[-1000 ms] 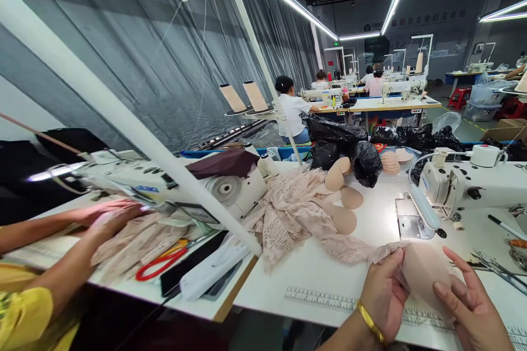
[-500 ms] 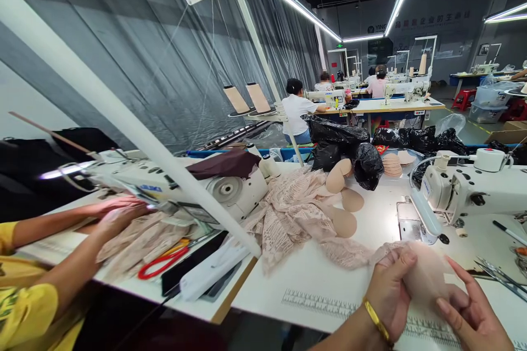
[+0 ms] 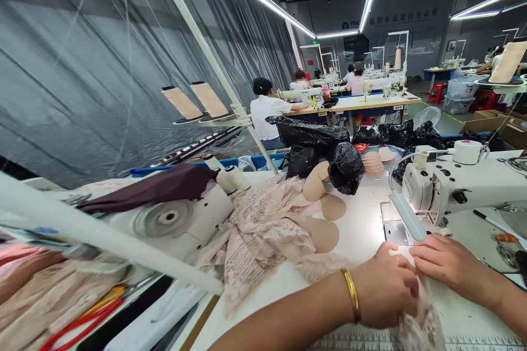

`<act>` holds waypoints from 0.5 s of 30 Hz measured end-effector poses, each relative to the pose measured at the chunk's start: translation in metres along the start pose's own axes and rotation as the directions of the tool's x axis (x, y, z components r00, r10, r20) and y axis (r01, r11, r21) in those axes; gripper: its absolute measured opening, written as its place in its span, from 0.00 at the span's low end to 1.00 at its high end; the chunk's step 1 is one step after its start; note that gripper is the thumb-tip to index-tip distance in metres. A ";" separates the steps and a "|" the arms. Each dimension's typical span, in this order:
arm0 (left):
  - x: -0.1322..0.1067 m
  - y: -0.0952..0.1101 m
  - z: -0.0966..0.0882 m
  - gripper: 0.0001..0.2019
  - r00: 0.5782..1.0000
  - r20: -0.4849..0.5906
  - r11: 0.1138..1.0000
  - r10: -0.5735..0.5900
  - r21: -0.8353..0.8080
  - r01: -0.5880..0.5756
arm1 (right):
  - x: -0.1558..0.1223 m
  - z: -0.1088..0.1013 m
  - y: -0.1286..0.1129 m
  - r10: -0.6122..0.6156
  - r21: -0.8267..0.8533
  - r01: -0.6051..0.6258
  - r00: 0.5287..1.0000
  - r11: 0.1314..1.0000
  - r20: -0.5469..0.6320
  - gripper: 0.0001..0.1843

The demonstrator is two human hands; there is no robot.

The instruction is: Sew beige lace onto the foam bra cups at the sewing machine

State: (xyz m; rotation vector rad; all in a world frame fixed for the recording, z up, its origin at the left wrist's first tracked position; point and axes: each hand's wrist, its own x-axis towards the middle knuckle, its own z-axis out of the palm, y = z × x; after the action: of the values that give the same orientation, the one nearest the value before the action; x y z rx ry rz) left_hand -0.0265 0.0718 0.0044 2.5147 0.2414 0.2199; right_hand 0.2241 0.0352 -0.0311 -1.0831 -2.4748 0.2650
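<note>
My left hand [image 3: 387,288], with a gold bracelet on the wrist, is closed on beige lace fabric [image 3: 420,326], part of which hangs below the fingers. Close beside it, my right hand [image 3: 447,260] presses its fingertips on the same fabric just in front of the sewing machine [image 3: 432,186]. The machine's lamp and my fingers hide the needle and the fabric edge there. Left of my hands lies a heap of beige lace [image 3: 263,230]. Rounded beige pads [image 3: 325,236] rest at its right side.
Black plastic bags [image 3: 346,167] and a stack of pads [image 3: 373,163] stand behind. A neighbouring machine [image 3: 206,214] under dark cloth and a slanting white pole [image 3: 102,236] take up the left. A pen [image 3: 488,219] lies at right. Printed ruler marks [image 3: 481,343] run along the front edge.
Both my hands have moved forward to the machine with the lace and pad piece they held, which is now mostly covered. The view has turned left and down; the neighbour's arms have left it.
</note>
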 end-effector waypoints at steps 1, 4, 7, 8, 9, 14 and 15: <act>0.005 -0.008 0.000 0.06 1.000 0.026 0.998 0.005 0.069 -0.006 | 0.004 0.001 0.006 -0.030 -0.087 0.031 1.000 0.996 0.005 0.19; 0.011 -0.023 0.001 0.03 0.999 0.034 0.993 -0.014 0.118 0.010 | 0.005 0.004 0.016 0.004 -0.117 -0.008 0.999 0.993 -0.033 0.22; 0.010 -0.024 0.007 0.02 0.998 -0.062 0.990 -0.035 0.134 0.043 | -0.001 0.003 0.015 0.011 -0.072 -0.012 1.000 0.997 -0.012 0.22; 0.009 -0.022 0.011 0.02 0.994 -0.097 0.989 -0.043 0.137 0.056 | -0.003 0.002 0.014 0.009 -0.067 -0.009 1.000 0.998 0.002 0.21; 0.009 -0.019 0.014 0.02 0.990 -0.129 0.988 -0.053 0.138 0.071 | -0.003 0.001 0.012 0.015 -0.064 -0.015 1.000 0.998 0.008 0.21; 0.015 -0.010 0.026 0.03 0.967 -0.223 0.977 -0.125 0.139 0.159 | 0.001 -0.002 0.007 0.099 -0.018 -0.100 0.995 0.995 -0.030 0.18; 0.017 -0.009 0.028 0.03 0.963 -0.236 0.976 -0.132 0.137 0.167 | 0.001 -0.002 0.006 0.116 -0.017 -0.117 0.992 0.993 -0.053 0.16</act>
State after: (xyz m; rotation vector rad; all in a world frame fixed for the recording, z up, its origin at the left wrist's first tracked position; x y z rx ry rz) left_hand -0.0053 0.0677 -0.0216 2.6099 0.5587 0.4418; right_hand 0.2283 0.0404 -0.0312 -1.2296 -2.3773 0.2439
